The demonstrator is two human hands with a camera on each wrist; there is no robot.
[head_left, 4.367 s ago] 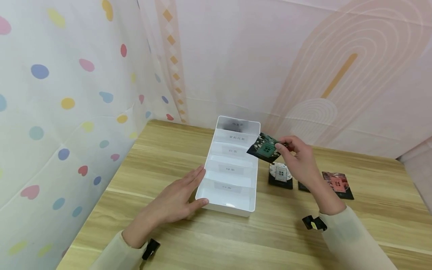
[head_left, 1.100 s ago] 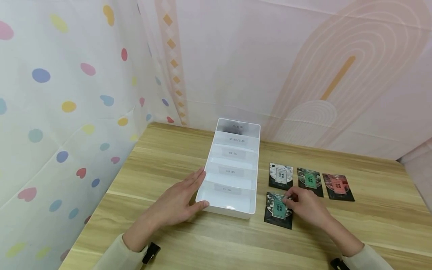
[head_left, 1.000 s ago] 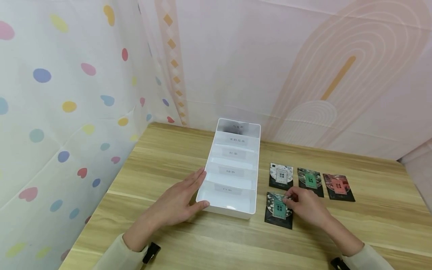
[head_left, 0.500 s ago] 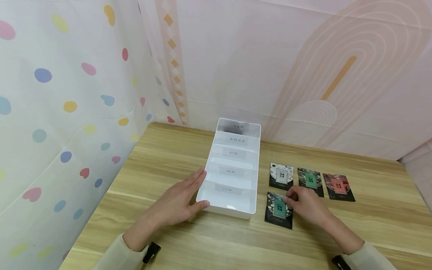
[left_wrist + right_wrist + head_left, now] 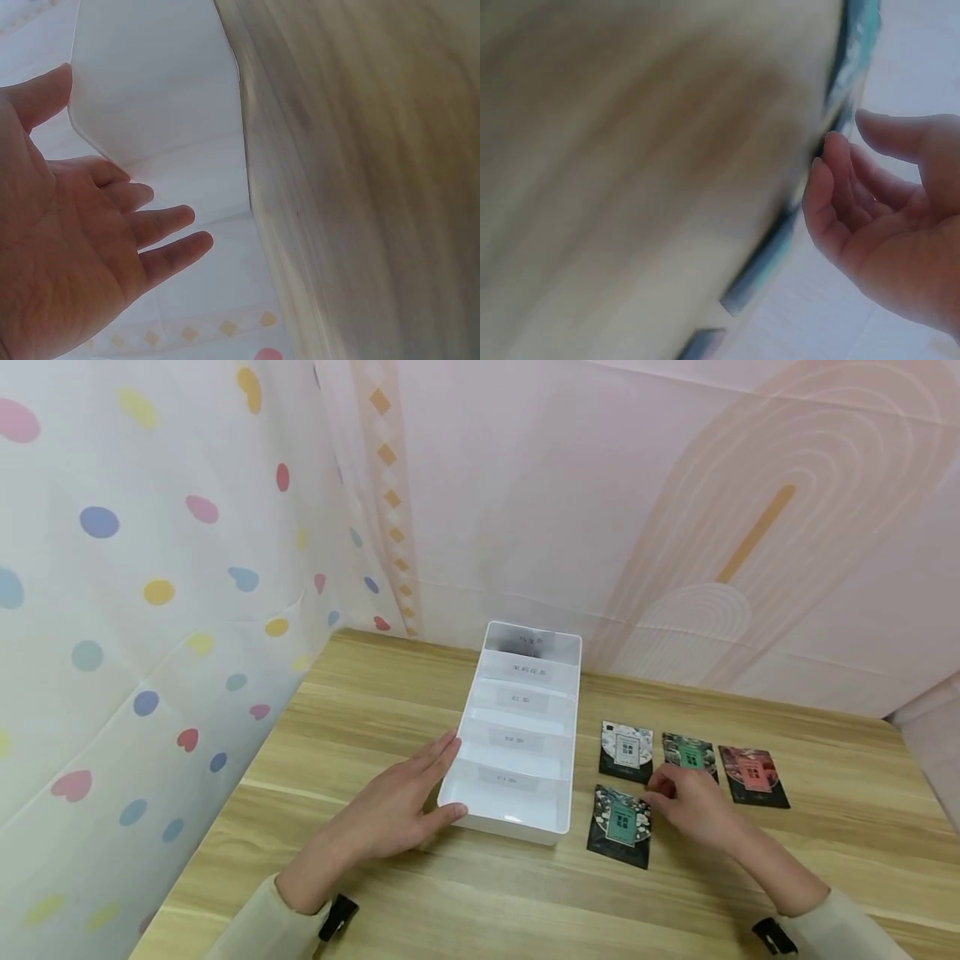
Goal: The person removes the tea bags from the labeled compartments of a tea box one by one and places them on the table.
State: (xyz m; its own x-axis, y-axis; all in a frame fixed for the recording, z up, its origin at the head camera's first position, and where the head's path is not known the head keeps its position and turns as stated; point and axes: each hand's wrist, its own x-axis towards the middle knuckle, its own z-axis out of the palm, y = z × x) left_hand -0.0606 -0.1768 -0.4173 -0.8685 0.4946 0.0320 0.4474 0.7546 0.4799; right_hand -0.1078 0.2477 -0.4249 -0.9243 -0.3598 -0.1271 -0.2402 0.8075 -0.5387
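A white box (image 5: pixel 504 833) with several labelled compartments in a row stands on the table. My left hand (image 5: pixel 397 806) rests against its near left corner, thumb at the front edge and fingers along the side; the left wrist view shows these fingers extended at the rim. A tea sachet with a teal label (image 5: pixel 621 847) lies flat to the right of the box. Just beyond its right edge is my right hand (image 5: pixel 690 802), fingers loosely bent and holding nothing. In the right wrist view, thumb and forefinger stand apart. This hand partly covers a green-labelled tea sachet (image 5: pixel 681 746) behind it.
A white-labelled tea sachet (image 5: pixel 626 752) and a red-labelled one (image 5: pixel 753 775) complete a row with the green-labelled sachet on the wooden table (image 5: pixel 480 910). A patterned cloth (image 5: pixel 525 485) hangs behind the table, and a dotted cloth (image 5: pixel 172 677) hangs at the left.
My right hand brought the teal-labelled tea sachet from above the box's right side to the table, laid it down and let go, shifting slightly right. My left hand stayed at the box.
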